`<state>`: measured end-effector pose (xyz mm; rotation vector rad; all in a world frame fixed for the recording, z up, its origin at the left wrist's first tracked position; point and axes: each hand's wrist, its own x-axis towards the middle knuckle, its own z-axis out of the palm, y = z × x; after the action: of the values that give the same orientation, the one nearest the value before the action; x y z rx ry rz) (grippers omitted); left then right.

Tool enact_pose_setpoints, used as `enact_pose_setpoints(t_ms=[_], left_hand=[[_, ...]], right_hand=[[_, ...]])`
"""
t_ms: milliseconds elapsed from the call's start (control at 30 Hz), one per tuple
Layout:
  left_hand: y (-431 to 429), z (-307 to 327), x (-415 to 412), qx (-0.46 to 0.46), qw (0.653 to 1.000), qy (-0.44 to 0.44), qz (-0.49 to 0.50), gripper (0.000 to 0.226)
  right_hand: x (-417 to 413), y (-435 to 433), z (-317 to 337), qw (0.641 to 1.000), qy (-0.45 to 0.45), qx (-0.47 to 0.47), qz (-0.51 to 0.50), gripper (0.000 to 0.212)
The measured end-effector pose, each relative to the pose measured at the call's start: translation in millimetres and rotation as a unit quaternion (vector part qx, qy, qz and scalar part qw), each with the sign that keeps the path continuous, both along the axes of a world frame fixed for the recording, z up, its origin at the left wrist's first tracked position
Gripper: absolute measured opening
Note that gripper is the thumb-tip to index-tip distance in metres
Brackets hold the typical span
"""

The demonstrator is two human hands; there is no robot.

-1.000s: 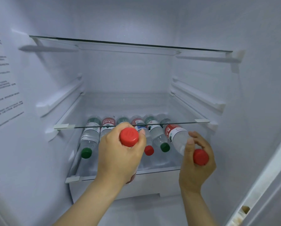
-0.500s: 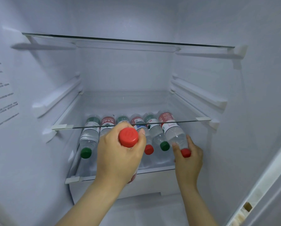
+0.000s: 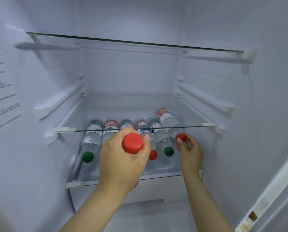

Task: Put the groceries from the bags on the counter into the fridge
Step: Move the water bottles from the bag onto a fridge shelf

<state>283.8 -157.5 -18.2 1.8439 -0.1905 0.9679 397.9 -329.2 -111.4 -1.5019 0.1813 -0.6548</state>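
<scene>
Six bottles line the shelf; right hand pinches rightmost bottle, left hand grips seventh bottle.

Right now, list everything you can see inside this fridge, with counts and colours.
Glass shelves: three, clear, stacked.
Green-label bottles: three, clear, lying on the lowest one.
Red-label bottles: three, clear, alternating with them in that row.
Red-capped bottle: one, red cap, held in front of the row.
Printed sticker: one, white, left wall.
Left hand: one, grips the red-capped bottle.
Right hand: one, pinches the rightmost bottle's red cap.
</scene>
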Motion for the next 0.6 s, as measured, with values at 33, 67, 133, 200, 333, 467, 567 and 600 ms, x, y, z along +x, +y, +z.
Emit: enact_pose_setpoints(t_ms=[33,67,133,200,333,467,567,600], left_hand=[[-0.1,0.2,0.0,-0.001,1.0,0.003,0.0,0.028],[-0.4,1.0,0.0,-0.003,1.0,0.005,0.0,0.026],[-0.2,2.3,0.1,-0.007,1.0,0.009,0.0,0.025],[0.5,3.1,0.3,-0.006,1.0,0.014,0.0,0.025],[2.0,3.4,0.3,0.003,0.999,0.036,-0.003,0.029],[6.1,7.7,-5.4,0.03,0.996,0.086,-0.001,0.029],[12.0,14.1,-13.8,0.114,0.985,0.12,0.041,0.037],[13.4,17.5,-17.2,0.138,0.981,0.129,0.053,0.039]], right_hand=[[5.1,0.0,0.6,1.0,0.006,-0.007,-0.002,0.032],[9.6,0.0,1.3,1.0,0.011,-0.015,-0.003,0.033],[17.6,-0.5,-0.1,0.999,0.019,-0.032,-0.005,0.033],[19.9,-1.3,-3.7,0.999,0.029,-0.043,-0.005,0.033],[2.3,0.7,-11.8,1.0,0.023,-0.02,-0.003,0.042],[-23.3,5.2,-21.6,0.999,0.003,-0.032,0.024,0.033],[-35.7,5.0,-31.8,0.996,0.008,-0.085,0.008,0.022],[-38.2,4.4,-35.1,0.994,0.012,-0.105,0.005,0.019]])
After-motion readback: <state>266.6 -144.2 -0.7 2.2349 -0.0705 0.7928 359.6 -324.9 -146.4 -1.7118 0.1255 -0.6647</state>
